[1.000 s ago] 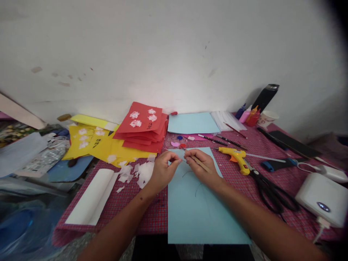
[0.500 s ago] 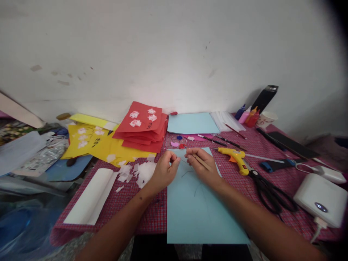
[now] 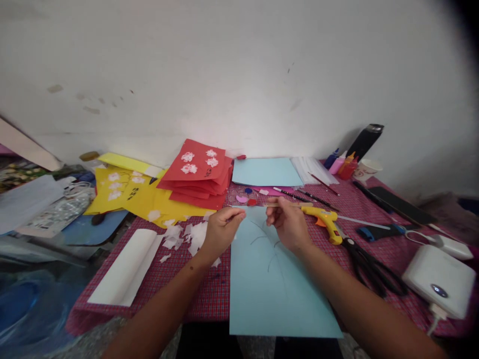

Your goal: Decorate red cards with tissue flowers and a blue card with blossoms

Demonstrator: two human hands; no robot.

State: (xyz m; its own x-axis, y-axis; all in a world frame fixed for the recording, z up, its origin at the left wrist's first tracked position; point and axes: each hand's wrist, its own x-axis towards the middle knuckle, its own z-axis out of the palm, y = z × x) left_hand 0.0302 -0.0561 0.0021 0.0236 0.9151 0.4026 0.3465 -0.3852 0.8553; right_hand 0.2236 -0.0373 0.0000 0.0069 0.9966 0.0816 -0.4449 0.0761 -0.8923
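A light blue sheet of paper (image 3: 262, 294) with several thin dark curved lines drawn on it lies in front of me. Over its left edge is my left hand (image 3: 225, 228), thumb and fingers pinched together; whatever they hold, if anything, is hidden. My right hand (image 3: 290, 225) hovers above the sheet's upper right, gripping a thin wooden stick (image 3: 305, 204) that lies nearly level across the fingers. Small plastic paint cups, one with red paint (image 3: 252, 202) and one with pink paint (image 3: 241, 199), sit just beyond the sheet. Torn white paper pieces (image 3: 198, 237) are scattered left of my left hand.
A yellow glue gun (image 3: 329, 222) and black scissors (image 3: 368, 267) lie to the right, near a white power bank (image 3: 439, 279). Red cards (image 3: 198, 172) and yellow sheets (image 3: 149, 199) are at the back left. A folded white paper (image 3: 125, 269) rests at the left front.
My right hand has moved right, away from my left hand, and the stick has swung from slanting to nearly level. My left hand remains pinched and has shifted slightly left.
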